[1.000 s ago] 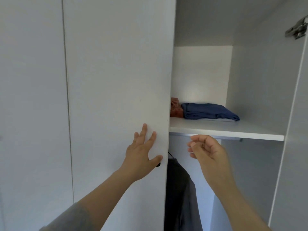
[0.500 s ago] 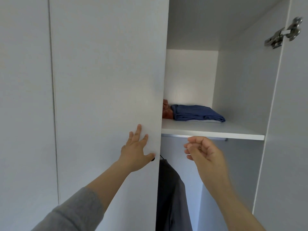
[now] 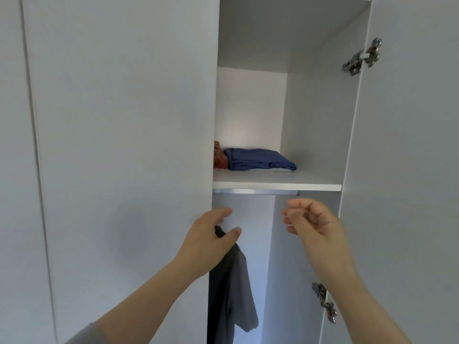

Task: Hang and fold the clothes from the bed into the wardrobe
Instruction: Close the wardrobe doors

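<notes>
Now at the wardrobe (image 3: 320,120): right door (image 3: 409,170) stands wide, left door (image 3: 124,145) sits partly across the opening. Task's things in view:
- a dark shirt (image 3: 231,289) hanging under the rail (image 3: 255,191), just inside the left door's edge
- a folded blue garment (image 3: 258,160) on the shelf (image 3: 285,182) above, touching a rust-coloured one (image 3: 219,157) half hidden by the door

Bed not in view.

Left hand (image 3: 208,244) is at the door's edge, fingers apart and loosely curved. Its thumb is just beside the shirt's top, and it grips nothing that I can see. Right hand (image 3: 313,224) is raised under the shelf, fingers curled together toward the thumb, nothing between them.

Handling, as judged: the shirt looks thin, limp and light — it should swing and slide along the rail with little push. Best held at the hanger's hook or along the shoulder line. The hanger itself is mostly hidden behind the left hand, so I can't tell its type. Pulling at the hem or sleeve would likely drag the shirt off-centre.

The folded pieces are soft too, with no stiffness; pinched at a corner they would probably come unfolded. Better a flat hand slid beneath and the other on top. Nothing looks fragile or slippery — the smooth shelf should let a stack slide back easily.
</notes>
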Motion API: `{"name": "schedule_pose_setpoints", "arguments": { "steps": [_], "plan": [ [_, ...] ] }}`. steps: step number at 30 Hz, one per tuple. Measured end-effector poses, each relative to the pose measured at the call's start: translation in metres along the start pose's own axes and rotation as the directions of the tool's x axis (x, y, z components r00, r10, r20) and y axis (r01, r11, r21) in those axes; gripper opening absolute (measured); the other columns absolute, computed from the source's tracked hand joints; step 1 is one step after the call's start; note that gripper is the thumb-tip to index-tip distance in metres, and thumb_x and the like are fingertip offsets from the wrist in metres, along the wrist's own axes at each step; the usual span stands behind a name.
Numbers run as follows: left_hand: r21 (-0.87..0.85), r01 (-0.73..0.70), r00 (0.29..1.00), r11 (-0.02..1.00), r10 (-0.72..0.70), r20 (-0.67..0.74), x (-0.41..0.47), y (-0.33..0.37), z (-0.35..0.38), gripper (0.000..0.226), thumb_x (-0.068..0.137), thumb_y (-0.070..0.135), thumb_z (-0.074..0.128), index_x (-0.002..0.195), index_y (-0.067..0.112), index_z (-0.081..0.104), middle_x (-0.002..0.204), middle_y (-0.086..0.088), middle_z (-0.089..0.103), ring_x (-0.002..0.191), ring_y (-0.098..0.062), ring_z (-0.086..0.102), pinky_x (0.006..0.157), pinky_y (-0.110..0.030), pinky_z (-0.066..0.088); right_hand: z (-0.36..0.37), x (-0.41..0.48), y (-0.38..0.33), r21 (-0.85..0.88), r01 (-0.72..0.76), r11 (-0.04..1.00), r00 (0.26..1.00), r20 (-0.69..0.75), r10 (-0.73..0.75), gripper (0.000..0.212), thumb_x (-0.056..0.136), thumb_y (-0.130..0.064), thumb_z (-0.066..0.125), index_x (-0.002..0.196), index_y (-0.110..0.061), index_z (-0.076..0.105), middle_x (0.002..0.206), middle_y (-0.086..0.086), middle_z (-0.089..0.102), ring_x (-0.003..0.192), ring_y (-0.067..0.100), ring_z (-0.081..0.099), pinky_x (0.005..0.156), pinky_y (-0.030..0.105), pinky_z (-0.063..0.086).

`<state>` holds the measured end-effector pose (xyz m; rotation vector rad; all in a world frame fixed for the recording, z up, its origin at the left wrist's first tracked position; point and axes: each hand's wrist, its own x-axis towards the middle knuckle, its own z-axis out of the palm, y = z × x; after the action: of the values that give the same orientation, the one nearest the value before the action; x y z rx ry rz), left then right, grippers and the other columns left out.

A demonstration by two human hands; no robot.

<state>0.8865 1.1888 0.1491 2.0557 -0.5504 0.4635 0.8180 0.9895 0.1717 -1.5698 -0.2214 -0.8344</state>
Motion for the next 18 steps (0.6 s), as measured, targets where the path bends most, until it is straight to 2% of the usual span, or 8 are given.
{"name": "schedule_pose_setpoints", "arguments": {
  "steps": [3,5,8,11,15,18],
  "plan": [
    [-0.154,-0.056,0.998,0.986,0.057,0.004,-0.011,0.025,0.015,0.029,0.087,0.031,0.067,0.112,0.041,0.058,0.115,0.022,0.061,0.108,0.004,0.057,0.100,-0.029,0.048,-0.023,-0.008,-0.010,-0.015,0.024,1.000,0.998,-0.060,-0.025,0.023,0.091,0.001,0.057,0.094,-0.019,0.067,0.084,0.001,0.072,0.079,0.016,0.068,0.074,0.024,0.056],
    [-0.213,-0.104,0.994,0.972,0.109,0.013,-0.016,0.045,0.024,0.026,0.087,0.028,0.067,0.107,0.043,0.058,0.110,0.024,0.062,0.105,0.006,0.058,0.097,-0.026,0.049,-0.040,-0.013,-0.019,-0.025,0.032,0.999,0.995,-0.097,-0.034,0.020,0.092,0.000,0.058,0.095,-0.017,0.067,0.085,0.006,0.072,0.078,0.016,0.067,0.073,0.024,0.055],
    [-0.287,-0.163,0.983,0.944,0.182,0.038,-0.018,0.075,0.039,0.024,0.088,0.027,0.067,0.108,0.039,0.061,0.108,0.024,0.064,0.102,0.005,0.060,0.094,-0.021,0.049,-0.069,-0.021,-0.035,-0.071,0.050,0.996,0.986,-0.153,-0.061,0.017,0.092,-0.004,0.059,0.095,-0.019,0.067,0.089,0.008,0.071,0.078,0.015,0.067,0.075,0.026,0.056],
    [-0.362,-0.202,0.970,0.910,0.236,0.052,-0.022,0.104,0.057,0.024,0.088,0.023,0.068,0.109,0.032,0.063,0.106,0.018,0.066,0.101,0.001,0.062,0.094,-0.019,0.049,-0.107,-0.032,-0.053,-0.146,0.083,0.986,0.962,-0.248,-0.117,0.016,0.091,-0.007,0.061,0.095,-0.021,0.068,0.090,0.002,0.072,0.079,0.013,0.068,0.079,0.031,0.057],
    [-0.447,-0.204,0.956,0.871,0.275,0.099,-0.030,0.138,0.087,0.023,0.087,0.016,0.068,0.107,0.025,0.064,0.105,0.012,0.067,0.098,-0.002,0.064,0.094,-0.023,0.049,-0.161,-0.051,-0.072,-0.245,0.102,0.964,0.907,-0.375,-0.191,0.016,0.091,-0.010,0.061,0.093,-0.024,0.068,0.088,-0.003,0.073,0.080,0.012,0.069,0.079,0.029,0.057],
    [-0.492,-0.195,0.947,0.849,0.293,0.130,-0.040,0.160,0.110,0.022,0.087,0.014,0.068,0.107,0.024,0.064,0.105,0.010,0.068,0.097,-0.002,0.063,0.092,-0.020,0.050,-0.194,-0.066,-0.078,-0.272,0.091,0.958,0.867,-0.452,-0.211,0.017,0.092,-0.008,0.061,0.094,-0.023,0.068,0.087,-0.003,0.073,0.081,0.014,0.070,0.079,0.029,0.058]
  ]
}}
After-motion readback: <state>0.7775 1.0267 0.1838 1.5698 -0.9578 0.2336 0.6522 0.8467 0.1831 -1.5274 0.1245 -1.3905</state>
